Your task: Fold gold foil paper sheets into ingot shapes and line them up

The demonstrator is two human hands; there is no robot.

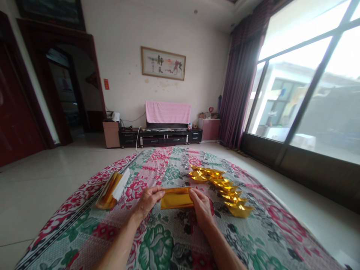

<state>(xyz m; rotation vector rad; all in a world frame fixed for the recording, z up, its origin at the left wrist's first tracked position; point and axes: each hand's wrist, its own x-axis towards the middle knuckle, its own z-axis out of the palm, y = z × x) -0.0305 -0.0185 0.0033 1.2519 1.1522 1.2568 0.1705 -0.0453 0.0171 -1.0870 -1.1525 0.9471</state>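
A folded sheet of gold foil paper [177, 200] is stretched flat between my hands, just above the patterned cloth. My left hand [149, 200] pinches its upper left corner between thumb and fingers. At the other end, my right hand [201, 206] grips the upper right corner the same way. To the right lies a row of several folded gold paper ingots [239, 209], their pointed ends overlapping. On the left rests a stack of gold and white paper sheets [111, 190], lying at a slant.
A floral cloth [156, 243] covers the round table under my hands. Beyond it stand a black TV cabinet [165, 140] and a screen draped with a pink cloth [168, 111]. Large windows [309, 93] and a purple curtain [239, 86] line the right side; a doorway opens at left.
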